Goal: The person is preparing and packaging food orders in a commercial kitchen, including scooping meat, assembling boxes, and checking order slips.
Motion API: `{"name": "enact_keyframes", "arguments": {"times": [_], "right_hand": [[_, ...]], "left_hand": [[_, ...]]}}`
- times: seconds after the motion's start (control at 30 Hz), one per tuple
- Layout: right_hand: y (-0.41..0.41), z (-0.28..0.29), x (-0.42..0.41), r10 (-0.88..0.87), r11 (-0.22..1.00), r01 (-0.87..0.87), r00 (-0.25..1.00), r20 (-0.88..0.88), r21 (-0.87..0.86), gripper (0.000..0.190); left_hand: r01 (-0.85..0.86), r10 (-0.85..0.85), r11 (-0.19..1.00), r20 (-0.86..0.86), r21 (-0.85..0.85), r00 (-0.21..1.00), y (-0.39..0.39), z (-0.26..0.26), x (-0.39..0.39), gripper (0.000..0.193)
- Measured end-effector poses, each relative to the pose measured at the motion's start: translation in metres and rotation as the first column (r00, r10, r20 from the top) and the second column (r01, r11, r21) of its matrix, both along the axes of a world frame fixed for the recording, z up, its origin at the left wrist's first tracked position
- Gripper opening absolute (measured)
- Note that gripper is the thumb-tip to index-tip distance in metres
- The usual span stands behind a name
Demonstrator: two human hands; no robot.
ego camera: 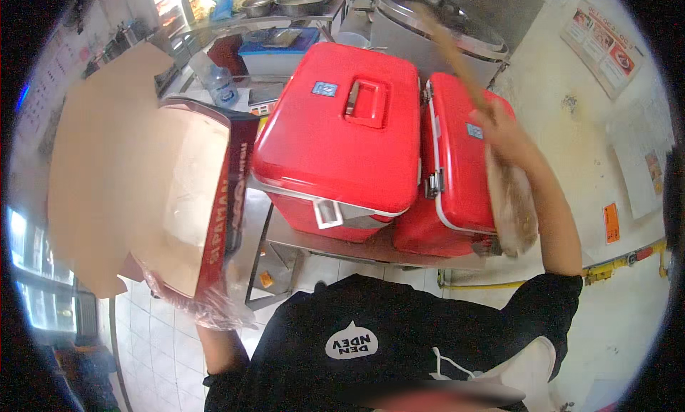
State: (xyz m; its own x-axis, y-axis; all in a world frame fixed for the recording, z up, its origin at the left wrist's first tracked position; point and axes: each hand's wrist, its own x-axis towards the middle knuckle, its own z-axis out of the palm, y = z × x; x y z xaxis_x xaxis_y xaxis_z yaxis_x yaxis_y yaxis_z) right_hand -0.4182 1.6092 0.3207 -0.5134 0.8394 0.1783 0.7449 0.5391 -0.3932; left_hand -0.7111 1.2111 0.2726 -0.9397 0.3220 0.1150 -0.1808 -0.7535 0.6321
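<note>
My left hand (206,302), in a clear plastic glove, holds an open cardboard box (214,230) with dark red printed sides; its large brown flap (107,171) stands out to the left. Inside the box is a pale surface, too blurred to identify. My right hand (497,128) is closed around a long wooden handle (455,59), raised over the smaller red cooler box (463,155). Below that hand hangs a blurred, whitish broad end (512,214). Between my hands stands the larger red cooler box (342,128), its lid down and a white latch at the front.
Behind the coolers stand a big round metal vessel (428,37), a blue-lidded container (278,43) and a clear plastic bottle (220,85). Metal bowls (301,2) sit on a far counter. A wall with a yellow pipe (487,287) bounds the right side.
</note>
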Motion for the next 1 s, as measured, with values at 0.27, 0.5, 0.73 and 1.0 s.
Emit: {"name": "enact_keyframes", "arguments": {"times": [0.27,0.5,0.73,1.0], "right_hand": [[0.016,0.021,-0.058,-0.212,0.888,-0.079,0.804,0.555,0.453,0.053],[-0.082,-0.008,-0.289,0.877,0.358,-0.879,0.433,0.210,0.317,0.038],[-0.103,0.014,-0.265,0.835,0.402,-0.893,0.449,0.319,0.203,0.025],[-0.062,0.143,-0.018,0.627,0.779,-0.585,0.734,-0.261,0.224,0.029]], "left_hand": [[-0.040,0.038,0.999,0.129,0.011,0.991,-0.013,-0.040,-0.015,0.059],[-0.155,0.165,0.986,0.225,-0.061,0.960,-0.012,-0.036,-0.010,0.066],[-0.101,0.129,0.984,0.197,-0.145,0.972,-0.008,-0.044,-0.007,0.068],[-0.074,0.095,0.993,0.267,-0.090,0.959,-0.022,-0.052,-0.015,0.066]]}}
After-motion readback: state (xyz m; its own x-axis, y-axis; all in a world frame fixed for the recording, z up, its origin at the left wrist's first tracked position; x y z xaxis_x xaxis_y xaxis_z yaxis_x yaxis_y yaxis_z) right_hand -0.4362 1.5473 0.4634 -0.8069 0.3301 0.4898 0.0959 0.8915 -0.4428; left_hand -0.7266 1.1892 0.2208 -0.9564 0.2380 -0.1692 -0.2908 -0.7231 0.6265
